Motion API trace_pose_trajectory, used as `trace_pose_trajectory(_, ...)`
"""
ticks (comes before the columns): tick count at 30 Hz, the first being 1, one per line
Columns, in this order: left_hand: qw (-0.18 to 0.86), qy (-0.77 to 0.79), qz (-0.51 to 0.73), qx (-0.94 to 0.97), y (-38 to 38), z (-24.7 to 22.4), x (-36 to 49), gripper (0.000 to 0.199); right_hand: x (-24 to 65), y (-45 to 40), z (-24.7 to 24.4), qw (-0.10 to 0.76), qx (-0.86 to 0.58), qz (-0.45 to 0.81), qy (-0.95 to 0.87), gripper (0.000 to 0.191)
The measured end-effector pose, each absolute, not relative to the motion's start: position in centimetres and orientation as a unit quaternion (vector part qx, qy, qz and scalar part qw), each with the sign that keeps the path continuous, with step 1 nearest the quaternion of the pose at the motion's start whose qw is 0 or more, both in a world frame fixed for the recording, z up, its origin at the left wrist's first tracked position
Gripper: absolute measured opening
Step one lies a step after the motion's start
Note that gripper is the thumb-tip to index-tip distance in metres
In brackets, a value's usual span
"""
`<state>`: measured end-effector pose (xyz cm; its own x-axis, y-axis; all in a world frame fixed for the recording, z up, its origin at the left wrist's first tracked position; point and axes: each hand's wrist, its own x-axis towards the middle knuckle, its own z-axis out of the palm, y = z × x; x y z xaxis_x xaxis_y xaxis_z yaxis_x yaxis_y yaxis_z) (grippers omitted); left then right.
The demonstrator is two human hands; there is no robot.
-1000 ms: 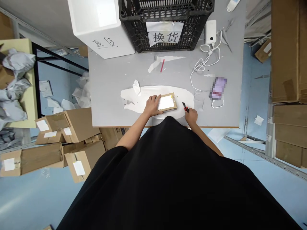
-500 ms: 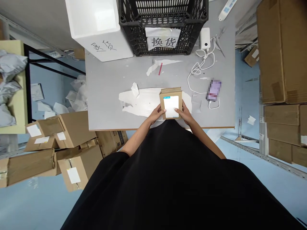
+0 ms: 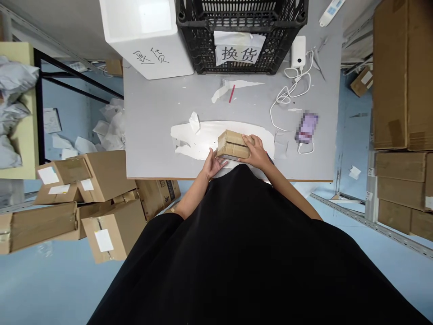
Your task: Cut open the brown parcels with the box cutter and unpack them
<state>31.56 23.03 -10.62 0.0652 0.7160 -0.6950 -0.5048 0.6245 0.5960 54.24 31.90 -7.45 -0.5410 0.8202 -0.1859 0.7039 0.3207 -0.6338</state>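
Observation:
A small brown cardboard box (image 3: 232, 143) is tilted above the front middle of the table, with a taped seam along the side facing me. My right hand (image 3: 255, 153) grips its right end, fingers over the top edge and thumb low on the near side. At the left end, my left hand (image 3: 213, 165) is turned palm up with its fingers stretched apart, close against the lower left corner; whether it bears any weight I cannot tell. Beneath lies a torn white sheet (image 3: 196, 142), with a crumpled white scrap (image 3: 194, 122) on its left part.
Across the table's back stand a white bin (image 3: 149, 54) and a black plastic crate (image 3: 241, 49) with a paper sign. A phone (image 3: 307, 127) on a white cable and a charger (image 3: 298, 52) lie right. Cardboard boxes (image 3: 108, 176) crowd the floor at left.
The box has been turned, so its white label no longer faces me and a taped side shows. My left hand has loosened and opened; my right hand has shifted over the right end.

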Motion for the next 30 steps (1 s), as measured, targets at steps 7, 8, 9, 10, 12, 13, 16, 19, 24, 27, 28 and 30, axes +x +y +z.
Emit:
trace_pose_trajectory(7, 0.705, 0.512, 0.444, 0.21, 23.5, -9.8, 30.8, 0.071, 54.6, 30.7, -8.7, 0.142, -0.539, 0.48, -0.677, 0.11)
trace_pose_trajectory(8, 0.689, 0.523, 0.437, 0.246, 23.7, -9.4, 30.8, 0.07, 54.6, 30.3, -8.9, 0.146, -0.546, 0.518, -0.642, 0.103)
trace_pose_trajectory(9, 0.668, 0.542, 0.423, 0.284, 24.0, -8.9, 30.9, 0.068, 54.5, 29.9, -9.1, 0.146, -0.545, 0.559, -0.607, 0.094)
trace_pose_trajectory(10, 0.64, 0.568, 0.406, 0.321, 24.4, -8.4, 31.0, 0.065, 54.5, 29.4, -9.3, 0.141, -0.538, 0.6, -0.576, 0.087)
trace_pose_trajectory(12, 0.564, 0.622, 0.364, 0.404, 25.2, -7.3, 31.5, 0.058, 54.7, 28.6, -9.6, 0.12, -0.511, 0.665, -0.532, 0.078)
trace_pose_trajectory(13, 0.521, 0.64, 0.337, 0.453, 25.6, -6.8, 31.7, 0.056, 54.9, 28.3, -9.8, 0.107, -0.497, 0.688, -0.519, 0.074)
trace_pose_trajectory(16, 0.4, 0.65, 0.222, 0.607, 26.7, -5.5, 33.0, 0.053, 56.3, 27.8, -10.2, 0.093, -0.502, 0.716, -0.477, 0.061)
trace_pose_trajectory(19, 0.316, 0.61, 0.11, 0.719, 27.3, -5.0, 34.6, 0.048, 58.4, 27.9, -10.6, 0.12, -0.564, 0.701, -0.419, 0.053)
trace_pose_trajectory(24, 0.24, 0.549, 0.033, 0.8, 28.0, -5.6, 36.5, 0.045, 58.7, 29.9, -10.1, 0.175, -0.664, 0.522, -0.506, 0.065)
trace_pose_trajectory(27, 0.242, 0.553, 0.01, 0.797, 29.0, -5.8, 37.1, 0.045, 56.9, 32.3, -9.3, 0.21, -0.633, 0.393, -0.633, 0.057)
trace_pose_trajectory(28, 0.246, 0.554, 0.0, 0.796, 29.3, -5.9, 37.1, 0.045, 56.2, 33.1, -9.0, 0.211, -0.618, 0.369, -0.662, 0.053)
trace_pose_trajectory(30, 0.254, 0.548, -0.018, 0.797, 29.8, -5.9, 37.0, 0.045, 55.1, 34.7, -8.7, 0.197, -0.582, 0.352, -0.706, 0.049)
